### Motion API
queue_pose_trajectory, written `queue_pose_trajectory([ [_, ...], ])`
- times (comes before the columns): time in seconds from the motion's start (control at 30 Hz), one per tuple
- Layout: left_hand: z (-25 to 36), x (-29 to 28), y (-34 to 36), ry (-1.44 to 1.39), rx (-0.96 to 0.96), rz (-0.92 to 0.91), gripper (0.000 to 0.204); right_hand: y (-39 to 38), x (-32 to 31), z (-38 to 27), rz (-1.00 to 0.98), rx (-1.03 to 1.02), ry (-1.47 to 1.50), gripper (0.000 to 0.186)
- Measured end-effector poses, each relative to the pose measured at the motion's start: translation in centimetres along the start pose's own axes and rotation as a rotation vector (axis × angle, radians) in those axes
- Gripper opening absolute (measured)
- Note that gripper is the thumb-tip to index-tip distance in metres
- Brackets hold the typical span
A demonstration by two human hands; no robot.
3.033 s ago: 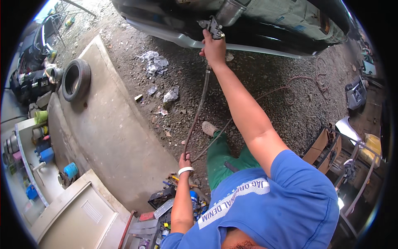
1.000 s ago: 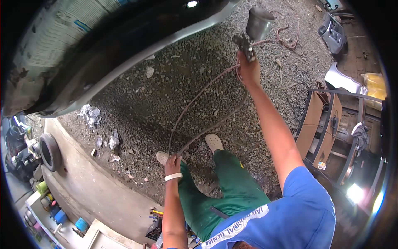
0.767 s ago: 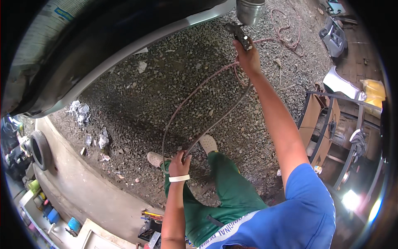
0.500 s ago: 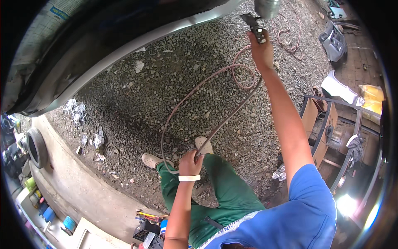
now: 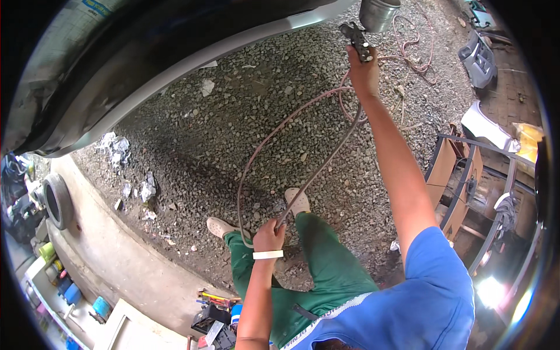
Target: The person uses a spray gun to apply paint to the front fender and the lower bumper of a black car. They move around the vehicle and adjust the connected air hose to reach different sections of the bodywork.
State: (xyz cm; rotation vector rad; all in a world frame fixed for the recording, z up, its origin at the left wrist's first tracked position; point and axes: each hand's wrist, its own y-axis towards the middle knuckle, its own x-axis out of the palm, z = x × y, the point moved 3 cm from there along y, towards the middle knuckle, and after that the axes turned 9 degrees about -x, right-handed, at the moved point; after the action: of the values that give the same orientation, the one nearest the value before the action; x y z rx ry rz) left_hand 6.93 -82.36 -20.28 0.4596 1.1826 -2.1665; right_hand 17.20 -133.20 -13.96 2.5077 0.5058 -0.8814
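My right hand (image 5: 364,74), reaching far forward, is closed around a dark spray gun (image 5: 358,44) with small shiny knobs. A silver metal cup (image 5: 379,16) shows at the gun's far side, cut by the upper edge; the joint between them is not clear. From below my right hand a brownish-red air hose (image 5: 322,166) runs back to my left hand. My left hand (image 5: 269,235), with a white band at the wrist, grips that hose in front of my green trousers. Beyond the grip, the hose loops forward over the gravel. A dark car body panel (image 5: 192,64) with a pale lower edge curves across the upper left.
Gravel (image 5: 233,122) lies underfoot, with crumpled foil (image 5: 118,149) at the left. A tire (image 5: 57,201) leans by a concrete ledge (image 5: 116,233). Tools (image 5: 216,309) lie at lower left. To the right are a metal frame (image 5: 461,181) and a grey bumper part (image 5: 478,61).
The scene has shifted slightly in view. More of the metal cup shows now, and the spray gun is slightly turned. Both hands keep their holds.
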Motion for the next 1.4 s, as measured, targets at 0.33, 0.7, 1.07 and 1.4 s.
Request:
queue_pose_trajectory([
  [0.33,-15.9,-9.4,-1.5,0.099,-0.222,0.014,0.026,-9.4,9.3,-8.0,-0.008,0.232,0.539,0.025],
  [0.7,-30.0,-21.2,-5.4,-0.061,-0.308,0.105,0.025,-20.8,17.0,-20.7,-0.039,0.323,0.652,0.029],
  [1.07,-44.5,-26.2,-8.4,-0.177,-0.417,0.219,0.035,-30.2,24.7,-31.5,-0.018,0.319,0.732,0.028],
  [1.4,-55.4,-28.1,-10.2,-0.318,-0.442,0.275,0.022,-37.6,31.4,-39.3,-0.063,0.290,0.788,0.028],
])
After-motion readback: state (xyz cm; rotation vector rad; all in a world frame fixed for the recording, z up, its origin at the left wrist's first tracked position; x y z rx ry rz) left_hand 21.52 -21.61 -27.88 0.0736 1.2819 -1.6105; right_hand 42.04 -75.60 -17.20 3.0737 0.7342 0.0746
